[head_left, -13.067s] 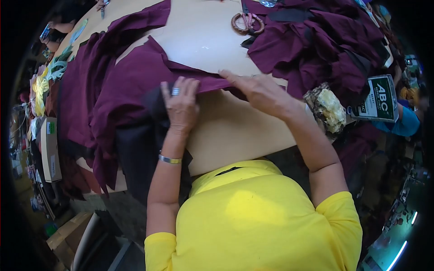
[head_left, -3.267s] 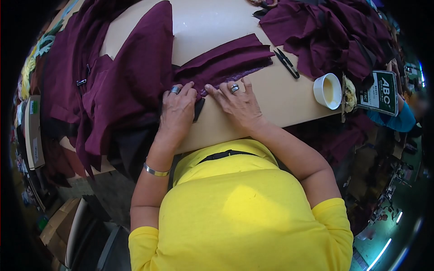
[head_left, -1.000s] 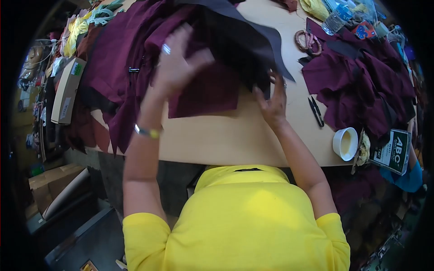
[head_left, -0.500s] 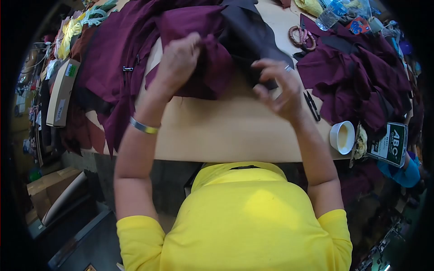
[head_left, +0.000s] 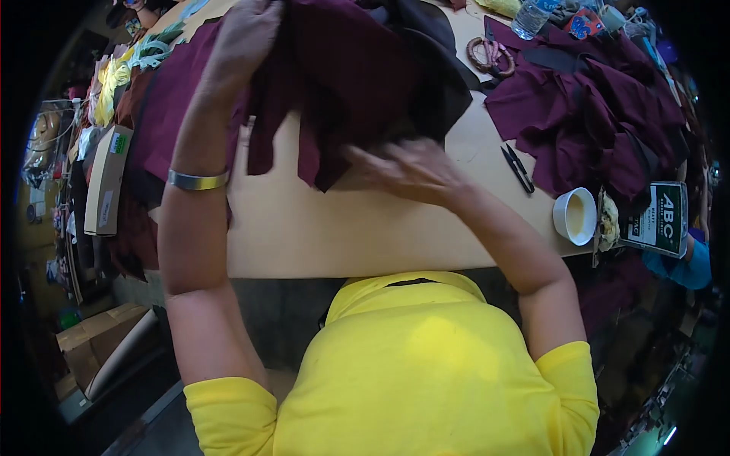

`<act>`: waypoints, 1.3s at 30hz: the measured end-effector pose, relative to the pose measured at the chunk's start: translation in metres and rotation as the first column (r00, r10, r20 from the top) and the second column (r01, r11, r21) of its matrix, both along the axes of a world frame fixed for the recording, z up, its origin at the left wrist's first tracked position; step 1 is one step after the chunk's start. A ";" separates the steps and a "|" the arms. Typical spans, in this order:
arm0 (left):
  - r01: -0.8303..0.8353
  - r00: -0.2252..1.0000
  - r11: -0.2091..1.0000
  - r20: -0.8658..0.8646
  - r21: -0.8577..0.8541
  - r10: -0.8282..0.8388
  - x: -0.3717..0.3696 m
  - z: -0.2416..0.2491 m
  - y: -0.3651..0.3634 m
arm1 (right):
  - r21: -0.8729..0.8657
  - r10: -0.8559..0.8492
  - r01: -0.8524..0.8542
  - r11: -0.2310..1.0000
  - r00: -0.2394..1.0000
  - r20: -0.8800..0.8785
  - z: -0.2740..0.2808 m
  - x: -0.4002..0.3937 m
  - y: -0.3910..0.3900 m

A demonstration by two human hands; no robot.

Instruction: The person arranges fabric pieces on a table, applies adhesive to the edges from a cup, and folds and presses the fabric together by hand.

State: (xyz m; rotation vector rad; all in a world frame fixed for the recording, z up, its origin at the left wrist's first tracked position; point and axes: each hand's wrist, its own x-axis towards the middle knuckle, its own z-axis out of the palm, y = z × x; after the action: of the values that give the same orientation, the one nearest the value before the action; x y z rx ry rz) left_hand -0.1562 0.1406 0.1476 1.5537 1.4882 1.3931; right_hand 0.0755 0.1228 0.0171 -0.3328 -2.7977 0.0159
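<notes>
— While the left hand (head_left: 247, 34) is up at 11 o'clock, what's it got?

— Clenched on a maroon cloth piece (head_left: 342, 76), lifted off the table (head_left: 365, 228); cloth hangs w/ a dark lining piece (head_left: 437, 83) behind it, toward 1 o'clock. Metal bracelet (head_left: 196, 180) on that wrist.

— And the right hand (head_left: 411, 167)?

— Near centre, under the hanging edge of the cloth, fingers spread; blurred, so can't tell if it grips or just touches the fabric.

— What's round them?

— Black snips (head_left: 518, 167) on the table at 3 o'clock from the right hand, then a white cup (head_left: 575, 216) w/ yellowish stuff by the table edge. Green ABC box (head_left: 659, 220) just past the cup. Heap of maroon cloth (head_left: 601, 106) at 2 o'clock, a woven ring (head_left: 490, 57) near its left edge. More maroon cloth (head_left: 163, 114) at 10 o'clock; a cardboard box (head_left: 104, 181) and yellow-green scraps (head_left: 125, 68) at the far left.
</notes>
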 end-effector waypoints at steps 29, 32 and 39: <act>-0.073 0.956 0.946 -0.291 -0.315 -0.023 -0.073 0.033 -0.060 | -0.882 -0.391 -0.211 0.422 0.835 -0.387 0.105 0.104 0.043; 0.164 0.959 0.813 -0.102 -0.559 -0.263 -0.077 0.037 -0.066 | -0.900 -0.386 -0.193 0.391 0.853 -0.350 0.113 0.113 0.040; 0.111 0.918 0.677 -0.186 -0.728 -0.351 -0.065 -0.016 -0.065 | -0.844 -0.423 0.077 0.530 0.887 -0.185 0.078 0.097 0.063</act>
State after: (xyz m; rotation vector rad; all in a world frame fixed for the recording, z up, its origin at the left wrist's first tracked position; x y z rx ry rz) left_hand -0.2213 0.0760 0.1315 1.4006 1.6529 0.3209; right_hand 0.1730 0.1857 0.0951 -0.8536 -2.1239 1.2294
